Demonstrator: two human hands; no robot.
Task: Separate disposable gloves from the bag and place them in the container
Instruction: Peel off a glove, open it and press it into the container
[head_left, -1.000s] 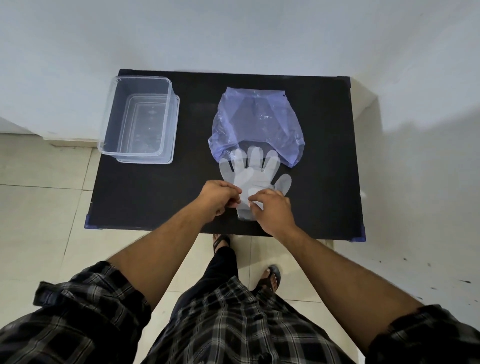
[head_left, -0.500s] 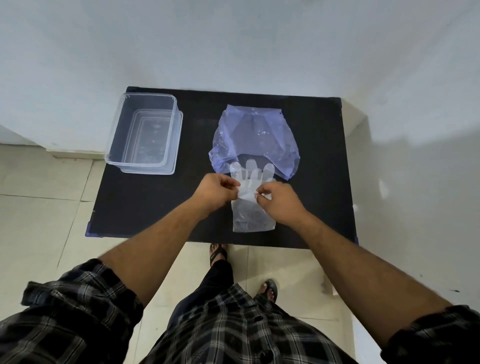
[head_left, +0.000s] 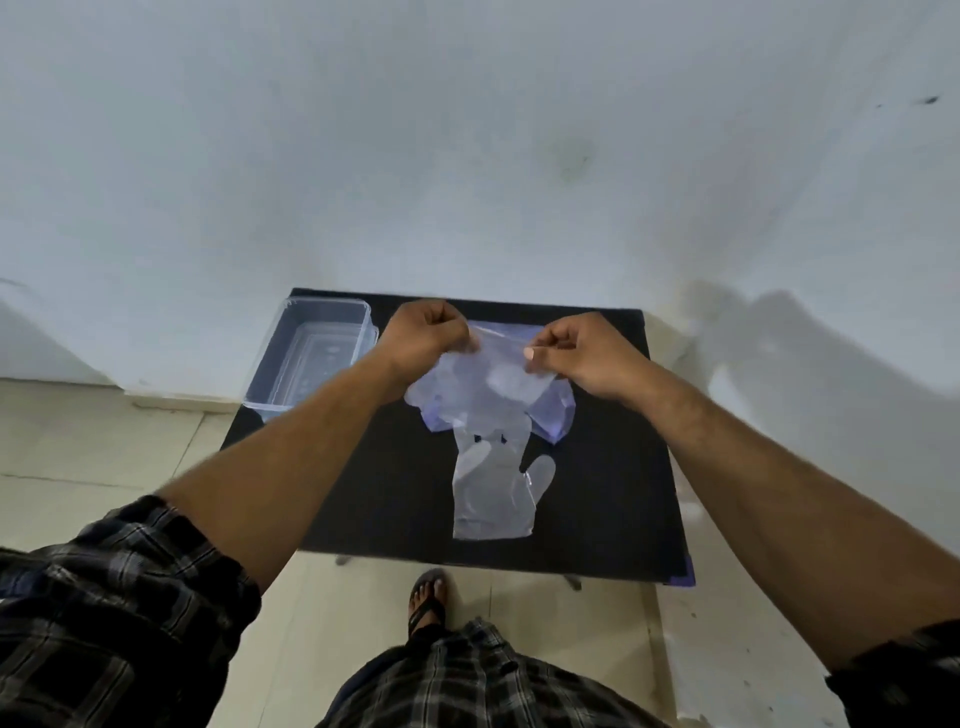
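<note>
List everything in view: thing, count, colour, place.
table: one, black, against the wall
container: one, clear, table's far left corner, nothing visible inside
bag: one, purple, mid-table, mostly hidden behind the held glove
held glove: one, clear, lifted above the bag, pinched by both hands
flat glove: one, clear, on the table near its front edge
sandalled foot: one, on the tiled floor
left hand: pinching the held glove
right hand: pinching the held glove
</note>
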